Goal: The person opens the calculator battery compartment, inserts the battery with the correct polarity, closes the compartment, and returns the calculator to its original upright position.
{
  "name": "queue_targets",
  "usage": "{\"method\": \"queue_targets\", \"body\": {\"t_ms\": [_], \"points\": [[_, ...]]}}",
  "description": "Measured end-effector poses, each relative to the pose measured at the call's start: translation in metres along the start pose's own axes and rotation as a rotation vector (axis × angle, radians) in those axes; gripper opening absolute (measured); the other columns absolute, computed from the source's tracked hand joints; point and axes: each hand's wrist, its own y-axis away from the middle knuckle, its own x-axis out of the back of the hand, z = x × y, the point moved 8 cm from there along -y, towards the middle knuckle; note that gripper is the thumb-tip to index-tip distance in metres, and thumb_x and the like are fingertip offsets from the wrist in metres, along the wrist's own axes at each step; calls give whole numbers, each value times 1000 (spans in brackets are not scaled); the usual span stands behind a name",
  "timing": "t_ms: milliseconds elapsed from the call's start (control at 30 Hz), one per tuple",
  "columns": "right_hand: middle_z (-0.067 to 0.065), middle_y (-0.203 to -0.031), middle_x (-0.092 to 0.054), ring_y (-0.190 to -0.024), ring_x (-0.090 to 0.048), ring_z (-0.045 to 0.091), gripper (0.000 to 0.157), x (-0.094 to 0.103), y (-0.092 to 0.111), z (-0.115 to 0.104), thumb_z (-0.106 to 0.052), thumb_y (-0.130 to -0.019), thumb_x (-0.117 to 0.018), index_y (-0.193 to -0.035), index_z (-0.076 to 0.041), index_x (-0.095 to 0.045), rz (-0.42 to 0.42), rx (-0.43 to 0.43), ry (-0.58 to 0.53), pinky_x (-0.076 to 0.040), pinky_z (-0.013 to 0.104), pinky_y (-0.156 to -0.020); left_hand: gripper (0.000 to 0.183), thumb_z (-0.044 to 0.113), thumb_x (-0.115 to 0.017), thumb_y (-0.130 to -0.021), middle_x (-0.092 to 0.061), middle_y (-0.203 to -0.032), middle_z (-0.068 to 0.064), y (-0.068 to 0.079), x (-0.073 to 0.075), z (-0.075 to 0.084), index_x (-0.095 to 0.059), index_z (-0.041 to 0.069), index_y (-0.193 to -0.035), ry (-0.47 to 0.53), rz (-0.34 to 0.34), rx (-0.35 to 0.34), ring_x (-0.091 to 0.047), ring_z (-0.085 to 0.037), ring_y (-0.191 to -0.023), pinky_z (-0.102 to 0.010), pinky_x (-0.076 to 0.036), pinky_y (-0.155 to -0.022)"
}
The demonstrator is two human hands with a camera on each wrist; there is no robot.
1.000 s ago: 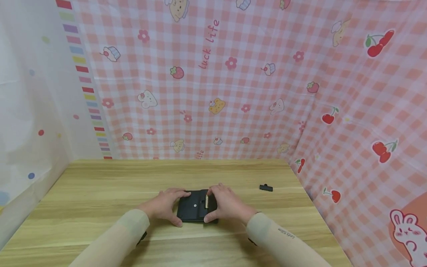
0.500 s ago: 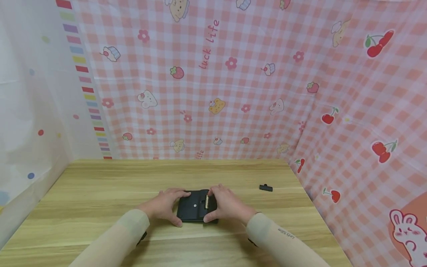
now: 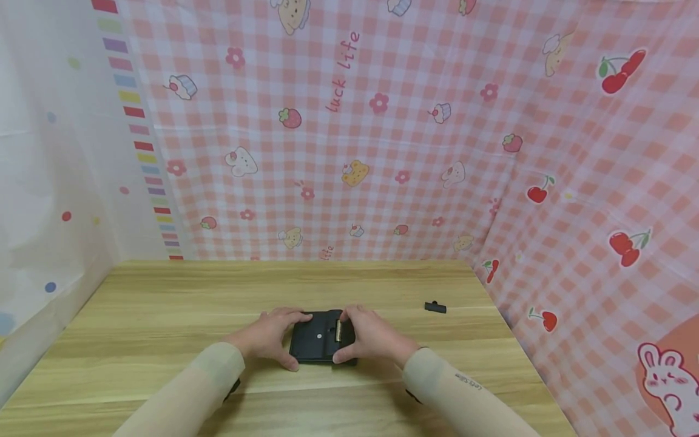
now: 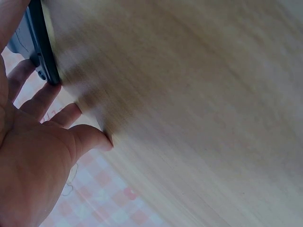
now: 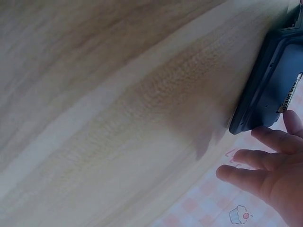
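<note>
A black device, which looks like a desk calculator (image 3: 309, 346), lies back side up on the table, its battery compartment uncovered. Inside the compartment sits a gold battery (image 3: 338, 331) with lettering on it. My left hand (image 3: 271, 337) holds the calculator's left part, thumb at the near edge and a fingertip at the far edge. Spanning the right part is my right hand (image 3: 371, 335). Its thumb rests by the near edge, and one fingertip touches the battery's end in the right wrist view, where another finger meets the calculator's rim. The right hand hides the calculator's right side.
A small black battery cover (image 3: 435, 308) with a tab lies on the table to the right, beyond the right hand. The wood-grain table (image 3: 180, 297) meets a pink checked cloth (image 3: 327, 182) at the back and another along the right.
The right hand's fingers have shifted very slightly toward the near side over the battery. The left hand, calculator and battery cover stay in place.
</note>
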Motion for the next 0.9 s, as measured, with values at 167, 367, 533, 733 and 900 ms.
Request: {"method": "queue_targets", "body": {"t_ms": [167,367,533,733,900], "points": [[6,-128,-65,-113,-63,18,81,0,0,0,-57,-77,-94,-136,-13,-62,-2,7,-4,-56,41,-102,106,37,-103,-70,-41,-170,-17,1,0,1,-50,18,-160,-1,5,-2,-31,-45,-160,-83,-17,-122],[6,-127,-65,-111,-63,18,80,0,0,-1,-57,-77,-94,-136,-13,-63,-1,18,-8,-56,40,-101,105,37,-102,-70,-40,-170,-17,2,1,2,-50,18,-160,-1,2,0,-31,-45,-160,-82,-17,-123],[11,-135,-65,-122,-65,25,80,0,0,-1,-58,-78,-93,-138,-14,-64,-11,16,-12,-56,45,-106,105,37,-102,-70,-41,-170,-17,1,1,1,-51,18,-160,-1,1,1,-31,-45,-160,-81,-17,-124],[21,-157,-56,-156,-42,45,77,-1,2,-1,-57,-82,-90,-141,-14,-65,-32,6,2,-43,59,-123,106,39,-102,-71,-40,-171,-16,-1,0,-1,-49,19,-161,2,-7,-1,-30,-46,-160,-82,-16,-123],[15,-161,-55,-159,-36,45,75,-3,4,-5,-61,-88,-83,-143,-13,-67,-53,50,105,-33,61,-129,105,38,-102,-71,-39,-171,-16,-1,-2,-2,-50,19,-160,-5,-6,-6,-31,-46,-159,-82,-18,-123]]}}
